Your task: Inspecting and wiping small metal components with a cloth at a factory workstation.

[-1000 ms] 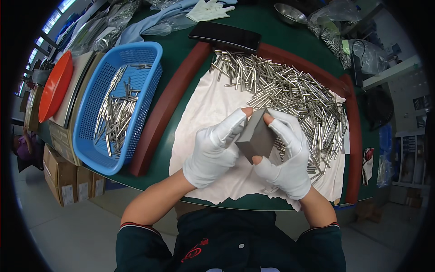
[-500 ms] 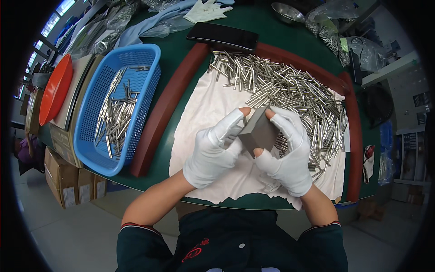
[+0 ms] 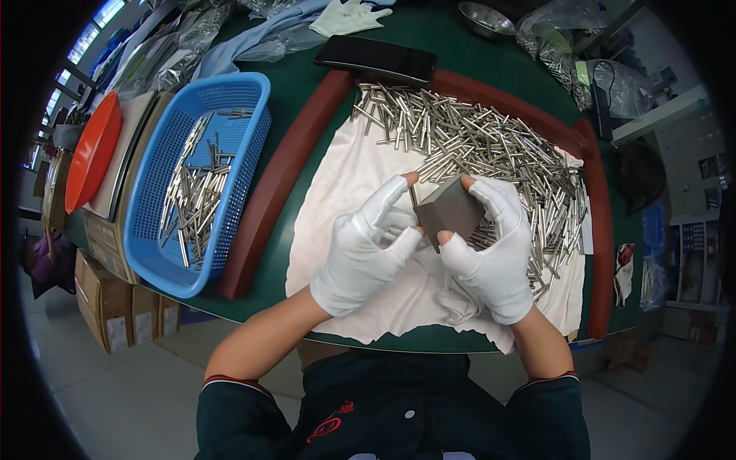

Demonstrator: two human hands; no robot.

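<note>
A grey-brown block [image 3: 454,208] that looks like a sanding sponge is gripped between the thumb and fingers of my right hand [image 3: 494,257]. My left hand [image 3: 360,253] faces it, holding a thin metal pin [image 3: 414,198] between index fingertip and thumb, next to the block's left face. Part of the pin is hidden. Both hands wear white gloves with some fingertips bare. Beyond and to the right of them lies a heap of metal pins [image 3: 491,149] on a pale pink cloth [image 3: 330,203].
Dark red rails [image 3: 268,192] frame the cloth on the green table. At left stands a blue basket [image 3: 142,222] with more pins, beside an orange-red tray [image 3: 93,153]. A black phone [image 3: 376,60] lies at the far rail; a metal bowl [image 3: 487,19] and a white glove [image 3: 349,17] lie behind.
My right hand has shifted slightly right with the block, turning it. My left thumb has come up toward the pin, and the pin now shows more clearly between the fingers.
</note>
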